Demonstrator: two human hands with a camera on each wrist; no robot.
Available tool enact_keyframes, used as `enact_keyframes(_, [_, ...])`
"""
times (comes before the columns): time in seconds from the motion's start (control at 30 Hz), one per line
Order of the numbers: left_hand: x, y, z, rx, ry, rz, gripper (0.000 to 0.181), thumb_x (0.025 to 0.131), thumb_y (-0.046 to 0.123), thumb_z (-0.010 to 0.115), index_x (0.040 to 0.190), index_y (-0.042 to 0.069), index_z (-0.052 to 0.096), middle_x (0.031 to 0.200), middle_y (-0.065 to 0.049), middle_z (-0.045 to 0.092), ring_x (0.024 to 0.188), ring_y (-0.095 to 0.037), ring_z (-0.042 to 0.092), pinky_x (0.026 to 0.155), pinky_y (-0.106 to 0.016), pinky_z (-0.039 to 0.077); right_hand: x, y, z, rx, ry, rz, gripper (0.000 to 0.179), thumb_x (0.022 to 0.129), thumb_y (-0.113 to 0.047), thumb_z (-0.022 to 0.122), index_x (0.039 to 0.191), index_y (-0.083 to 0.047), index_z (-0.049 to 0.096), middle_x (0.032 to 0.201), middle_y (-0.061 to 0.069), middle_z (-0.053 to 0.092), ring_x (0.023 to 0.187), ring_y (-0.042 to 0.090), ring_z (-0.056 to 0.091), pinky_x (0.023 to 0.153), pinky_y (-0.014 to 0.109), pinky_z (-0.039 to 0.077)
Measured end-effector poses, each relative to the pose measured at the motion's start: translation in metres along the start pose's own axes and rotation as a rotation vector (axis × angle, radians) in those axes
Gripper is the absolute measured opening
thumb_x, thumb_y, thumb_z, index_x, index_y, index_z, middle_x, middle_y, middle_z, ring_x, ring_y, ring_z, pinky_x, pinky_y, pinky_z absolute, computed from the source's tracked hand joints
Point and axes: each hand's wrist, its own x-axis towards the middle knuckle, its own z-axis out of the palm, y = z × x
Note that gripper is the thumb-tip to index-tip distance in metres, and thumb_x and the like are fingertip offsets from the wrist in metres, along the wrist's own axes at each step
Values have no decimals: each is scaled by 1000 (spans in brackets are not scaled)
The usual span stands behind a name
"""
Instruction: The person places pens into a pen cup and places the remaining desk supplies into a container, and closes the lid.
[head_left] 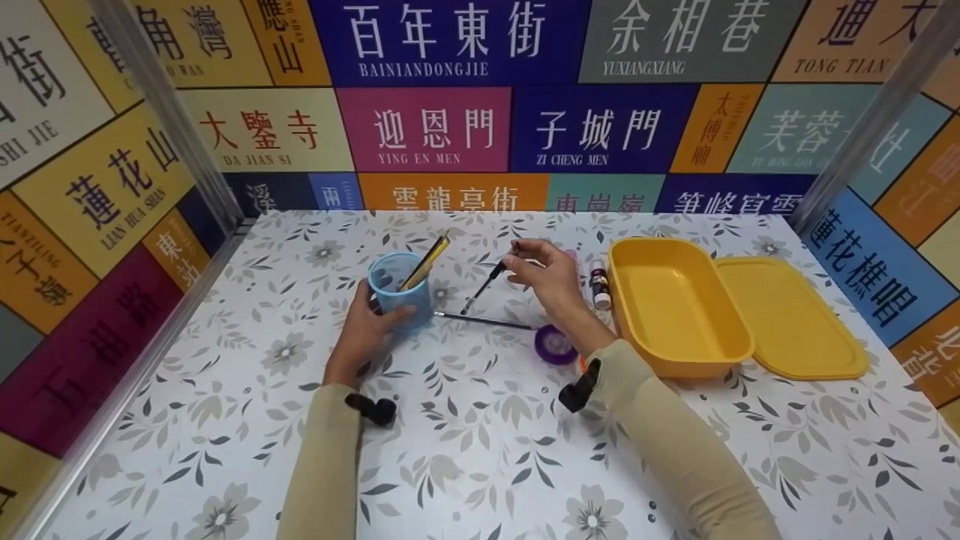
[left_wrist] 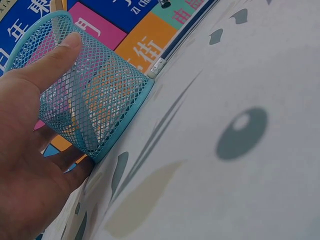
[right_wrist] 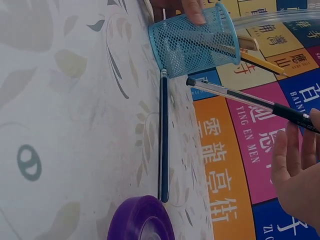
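Observation:
A light-blue mesh pen cup [head_left: 405, 300] stands on the table with a yellow pencil [head_left: 431, 260] and another slim item leaning inside. My left hand [head_left: 367, 328] grips the cup around its side, the thumb across the mesh in the left wrist view. To the right of the cup, my right hand [head_left: 546, 274] pinches a black-and-clear pen [right_wrist: 245, 97] near one end, its other end slanting down toward the cup. A dark pencil [right_wrist: 164, 140] lies on the table, its metal-tipped end by the cup base. Beside its other end is a purple tape roll [head_left: 555, 345].
A yellow box [head_left: 679, 300] without its cover stands right of my right hand, its yellow lid [head_left: 802, 319] lying beside it. A small dark bottle-like tube [head_left: 600, 289] is against the box's left side. Something orange and something pink are partly hidden by my right arm.

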Motion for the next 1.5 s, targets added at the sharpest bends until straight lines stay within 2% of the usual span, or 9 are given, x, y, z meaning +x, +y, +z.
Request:
enact_keyframes(0.2, [0,0,0,-17,-2,8,100,75,41,87,154,24,28,156,-5,41,148,-26,37,123,-42,32,-5,-7,8,83,-6,-41,34,88,-1,73,120,2,61,97,2,68,85,13,73,78,34,64])
enact_keyframes(0.37, [0,0,1,-15,4,0,100,76,40,87,154,24,27,157,-5,40,149,-26,35,124,-42,32,-9,-15,18,95,-19,-92,34,88,1,73,119,5,60,97,0,67,87,12,70,79,32,64])
enact_keyframes(0.57, [-1,2,1,-9,1,-29,98,78,38,86,155,26,26,158,-3,38,151,-26,32,124,-43,31,-13,-24,27,146,-41,-148,32,88,5,70,118,5,61,96,3,66,88,14,69,81,34,64])
enact_keyframes(0.7, [-1,3,1,-6,6,-53,101,76,42,87,155,27,26,159,-1,36,151,-25,31,125,-43,30,-17,-26,33,187,-56,-162,31,89,6,69,118,2,61,98,5,65,88,15,68,77,31,64])
enact_keyframes(0.97, [1,2,3,18,20,-83,106,72,46,87,155,28,25,161,-1,35,153,-24,29,127,-43,26,-20,-29,44,199,-13,-179,33,90,6,67,122,2,59,99,6,63,90,15,67,80,30,63])
enact_keyframes(1.33, [1,0,3,32,13,-54,105,74,43,87,157,28,24,161,-2,36,152,-24,29,127,-44,24,-22,-40,61,207,8,-228,28,89,4,70,116,0,60,98,5,63,90,16,67,82,32,63])
enact_keyframes(1.5, [1,-2,2,9,5,-22,98,79,36,85,156,25,25,159,-4,37,151,-26,32,125,-44,30,-19,-41,66,191,11,-254,30,90,2,69,118,1,59,102,6,62,93,16,67,85,33,63])
